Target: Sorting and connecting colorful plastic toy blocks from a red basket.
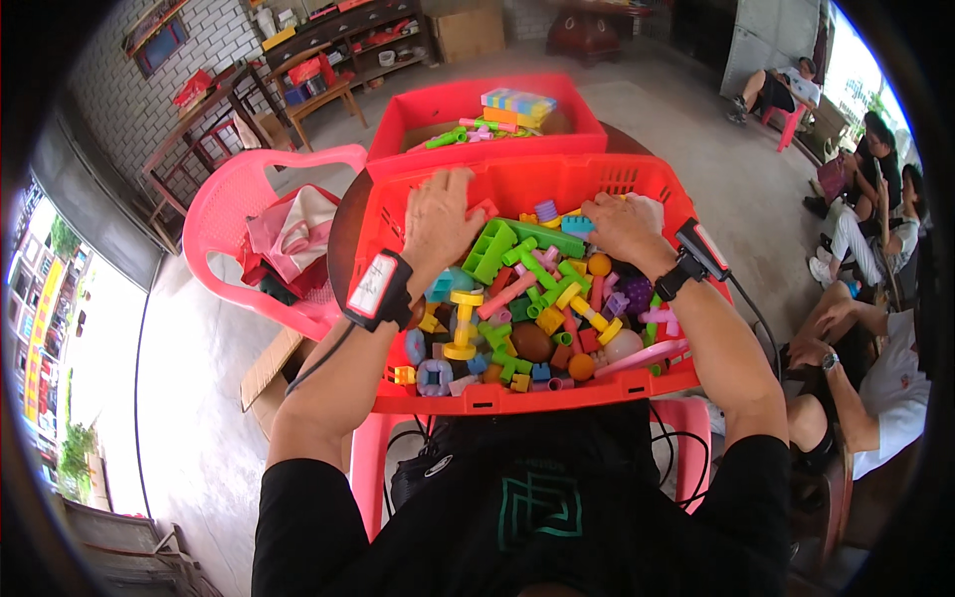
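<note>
A red plastic basket [468, 400] in front of me holds a heap of toy pieces in many colours. Over its far left part is my left hand [438, 224], fingers stretched out and apart, its thumb close to a red block [484, 209]. My right hand [627, 231] reaches into the far right part, fingers bent down but apart beside a light blue block [577, 225]. Past that hand a pale piece [650, 211] shows in part. Between the hands lie green blocks [487, 254], a yellow dumbbell-shaped piece [462, 323] and a brown ball [531, 341].
Behind the basket stands a red bin [398, 124] with a pastel block stack [517, 104] and tube pieces. A pink chair [209, 209] holding cloth is at the left, beside a cardboard box [261, 368]. Several people sit along the right, one close to my right arm.
</note>
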Tool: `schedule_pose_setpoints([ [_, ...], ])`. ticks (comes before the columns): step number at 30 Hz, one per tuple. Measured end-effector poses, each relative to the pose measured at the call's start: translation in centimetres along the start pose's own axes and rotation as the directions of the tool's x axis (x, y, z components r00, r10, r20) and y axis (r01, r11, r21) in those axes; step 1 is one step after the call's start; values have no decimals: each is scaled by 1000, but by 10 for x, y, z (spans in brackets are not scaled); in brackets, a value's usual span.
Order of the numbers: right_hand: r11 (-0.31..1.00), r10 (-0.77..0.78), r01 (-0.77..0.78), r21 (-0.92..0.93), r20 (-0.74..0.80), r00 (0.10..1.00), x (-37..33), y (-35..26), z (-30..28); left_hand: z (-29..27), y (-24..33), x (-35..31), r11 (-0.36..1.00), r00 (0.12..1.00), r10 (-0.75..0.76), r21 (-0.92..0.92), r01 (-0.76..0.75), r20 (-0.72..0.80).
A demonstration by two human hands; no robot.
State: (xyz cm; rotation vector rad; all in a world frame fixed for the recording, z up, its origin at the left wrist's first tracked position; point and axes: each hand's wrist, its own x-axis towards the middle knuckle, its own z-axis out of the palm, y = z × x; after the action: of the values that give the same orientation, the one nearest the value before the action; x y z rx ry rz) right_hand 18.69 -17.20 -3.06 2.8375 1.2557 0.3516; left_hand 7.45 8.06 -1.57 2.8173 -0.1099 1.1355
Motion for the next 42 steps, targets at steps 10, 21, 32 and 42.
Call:
schedule_pose_setpoints([
  [10,997,-73,74,-2,-208,975,8,-4,1,10,17,-22,994,834,-99,8,112,543],
  [21,162,156,56,985,-81,984,11,-12,-35,-6,10,2,142,848,-245,-848,511,470],
  [32,-7,69,104,995,-103,992,1,-38,-55,-36,37,8,46,821,-146,-825,563,552],
  [42,166,-89,97,981,-83,993,2,-38,-57,-18,27,2,-12,836,-34,-837,547,547],
])
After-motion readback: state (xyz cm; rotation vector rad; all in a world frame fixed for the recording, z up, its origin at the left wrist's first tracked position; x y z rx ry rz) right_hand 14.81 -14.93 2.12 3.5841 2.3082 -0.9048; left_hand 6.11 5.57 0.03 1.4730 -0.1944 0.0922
